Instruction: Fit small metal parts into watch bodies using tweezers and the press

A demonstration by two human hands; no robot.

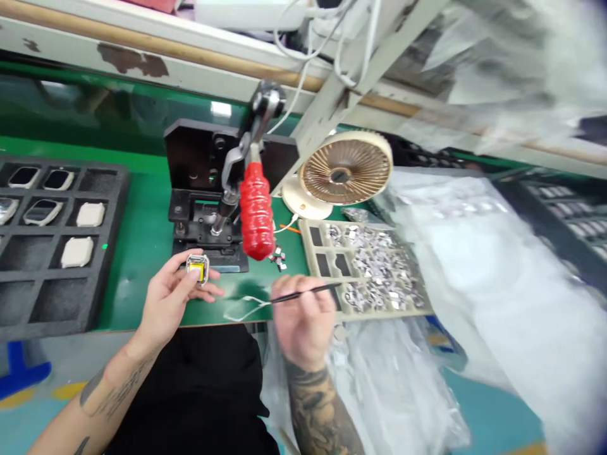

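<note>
Between the thumb and fingers of my left hand [173, 287] is a small square watch case [198, 268] with a yellow patch inside, held over the bench's front edge. My right hand [306, 316] grips a slim black stick-like tool [289, 296], blurred by motion. At the tool's left end hangs a thin whitish loop [246, 308]; how it is joined there I cannot make out. Just behind my left hand stands a black hand press [208, 221], its red lever handle [257, 215] pointing down.
On the left a grey foam tray [111, 227] holds several watch cases. To the right, a cream compartment tray [310, 249] contains many small metallic parts, with a fan [346, 170] behind it. Small dark pieces [279, 258] lie beside the press. Plastic sheeting [497, 284] covers the far right.
</note>
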